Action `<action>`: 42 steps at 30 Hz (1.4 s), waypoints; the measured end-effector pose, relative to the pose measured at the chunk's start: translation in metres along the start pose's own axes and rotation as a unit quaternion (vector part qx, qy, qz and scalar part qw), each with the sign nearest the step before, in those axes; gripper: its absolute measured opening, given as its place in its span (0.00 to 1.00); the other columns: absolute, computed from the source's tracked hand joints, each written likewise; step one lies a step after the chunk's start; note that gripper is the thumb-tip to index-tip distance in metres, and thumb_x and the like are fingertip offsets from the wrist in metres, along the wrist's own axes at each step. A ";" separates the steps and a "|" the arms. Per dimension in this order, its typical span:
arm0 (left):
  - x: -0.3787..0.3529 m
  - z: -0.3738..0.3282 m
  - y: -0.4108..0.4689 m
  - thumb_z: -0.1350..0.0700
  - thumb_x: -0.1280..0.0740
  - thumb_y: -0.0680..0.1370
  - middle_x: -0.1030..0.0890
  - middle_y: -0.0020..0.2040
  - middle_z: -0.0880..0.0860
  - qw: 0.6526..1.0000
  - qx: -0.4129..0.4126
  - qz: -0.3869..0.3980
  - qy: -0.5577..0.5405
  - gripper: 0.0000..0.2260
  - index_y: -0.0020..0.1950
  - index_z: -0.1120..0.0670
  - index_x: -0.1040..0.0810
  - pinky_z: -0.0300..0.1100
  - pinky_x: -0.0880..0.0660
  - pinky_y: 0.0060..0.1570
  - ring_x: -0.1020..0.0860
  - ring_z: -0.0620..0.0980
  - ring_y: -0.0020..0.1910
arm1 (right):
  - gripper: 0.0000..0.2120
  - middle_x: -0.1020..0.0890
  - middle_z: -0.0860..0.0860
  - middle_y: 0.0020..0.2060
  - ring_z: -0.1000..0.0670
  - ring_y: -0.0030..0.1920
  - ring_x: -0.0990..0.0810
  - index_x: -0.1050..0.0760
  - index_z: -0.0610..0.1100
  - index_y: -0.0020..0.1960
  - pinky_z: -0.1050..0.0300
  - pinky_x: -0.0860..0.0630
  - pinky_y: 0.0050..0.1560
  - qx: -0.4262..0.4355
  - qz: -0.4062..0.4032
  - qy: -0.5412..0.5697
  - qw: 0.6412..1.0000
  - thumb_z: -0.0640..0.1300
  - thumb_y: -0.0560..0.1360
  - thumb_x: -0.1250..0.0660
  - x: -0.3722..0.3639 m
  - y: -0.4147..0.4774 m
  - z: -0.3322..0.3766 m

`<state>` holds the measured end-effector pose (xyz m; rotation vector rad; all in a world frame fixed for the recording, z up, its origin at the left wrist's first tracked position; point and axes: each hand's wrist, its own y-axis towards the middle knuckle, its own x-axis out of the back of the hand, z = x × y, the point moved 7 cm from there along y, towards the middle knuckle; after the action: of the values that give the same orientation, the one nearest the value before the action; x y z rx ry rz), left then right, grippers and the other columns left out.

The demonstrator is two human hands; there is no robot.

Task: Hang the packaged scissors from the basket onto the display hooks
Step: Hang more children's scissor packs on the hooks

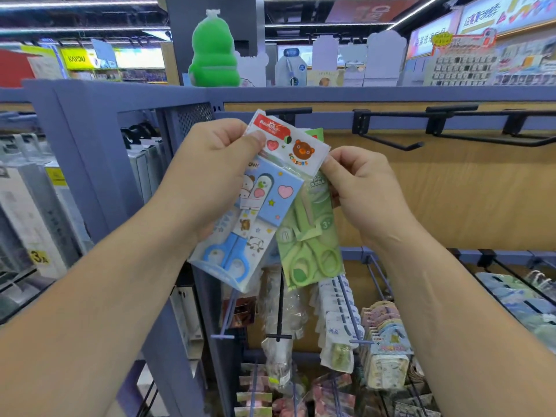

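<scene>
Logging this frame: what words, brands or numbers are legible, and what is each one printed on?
"SCISSORS": bear header card, under the thumb of the left hand.
"3+": green scissors pack, pinched by the right hand.
"KAYOU": yellow sign, far left.
"3": yellow shelf tag, left.
Too blurred: the card's red brand band, the Chinese signs upper right, the hanging packs below.

My only view rides the person's head, facing forward and slightly down, close on the fingers point(222, 129). Display hooks point(359, 123) lie just beyond them, stocked pegs point(340, 302) below them.
</scene>
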<state>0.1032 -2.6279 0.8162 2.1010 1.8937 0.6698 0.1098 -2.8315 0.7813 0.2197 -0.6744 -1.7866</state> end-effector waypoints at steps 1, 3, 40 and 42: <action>0.000 -0.002 0.000 0.55 0.35 0.86 0.14 0.35 0.53 1.000 -0.007 -0.001 0.010 0.14 0.41 0.56 0.21 0.45 0.17 0.33 0.14 0.50 0.33 | 0.12 0.16 0.55 0.32 0.55 0.33 0.21 0.18 0.48 0.41 0.48 0.22 0.39 -0.001 0.002 -0.001 1.000 0.46 0.83 0.32 0.000 0.000 -0.001; -0.001 -0.003 0.002 0.54 0.35 0.86 0.14 0.35 0.54 0.999 -0.017 -0.008 0.037 0.15 0.42 0.60 0.23 0.51 0.16 0.35 0.14 0.50 0.33 | 0.12 0.16 0.54 0.33 0.53 0.33 0.21 0.17 0.48 0.42 0.45 0.20 0.39 -0.002 0.004 -0.002 1.000 0.46 0.83 0.32 0.000 0.000 -0.001; -0.022 0.110 -0.061 0.58 0.23 0.76 0.22 0.34 0.48 0.994 -0.043 -0.057 0.088 0.13 0.42 0.47 0.26 0.36 0.25 0.35 0.24 0.44 0.34 | 0.13 0.18 0.50 0.34 0.53 0.33 0.22 0.19 0.41 0.43 0.63 0.27 0.32 -0.110 -0.075 -0.075 0.988 0.40 0.85 0.37 0.037 -0.076 -0.036; -0.034 0.119 -0.085 0.57 0.23 0.76 0.25 0.31 0.49 0.991 -0.030 -0.057 0.118 0.14 0.39 0.49 0.28 0.40 0.28 0.34 0.25 0.48 0.35 | 0.14 0.18 0.48 0.33 0.51 0.33 0.22 0.19 0.41 0.42 0.60 0.27 0.31 -0.125 -0.078 -0.111 0.983 0.40 0.84 0.36 0.056 -0.100 -0.044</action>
<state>0.0844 -2.6344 0.6675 1.9332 2.0685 0.9727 0.0306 -2.8803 0.7018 -0.1012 -0.5923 -2.0470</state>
